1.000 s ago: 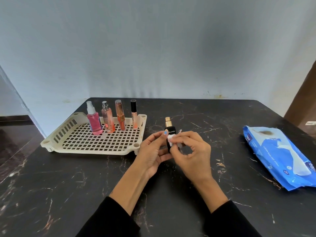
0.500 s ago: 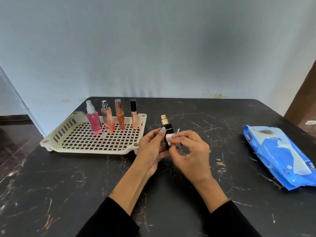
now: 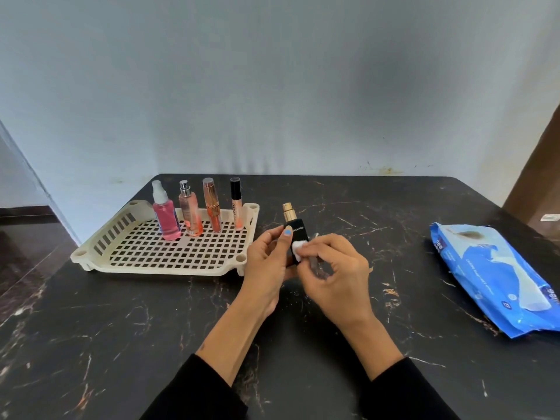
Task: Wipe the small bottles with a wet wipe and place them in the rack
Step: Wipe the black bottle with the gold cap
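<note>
At centre, the left hand grasps an upright black spray bottle while the right hand pinches a wet wipe against it. At ten o'clock, farther back, four bottles already stand in the rack; seemingly only this one remains.

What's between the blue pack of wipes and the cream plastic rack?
In the head view, the black gold-capped bottle, gripped by the left hand, and the right hand pressing a white wipe; otherwise bare black marble table.
</note>
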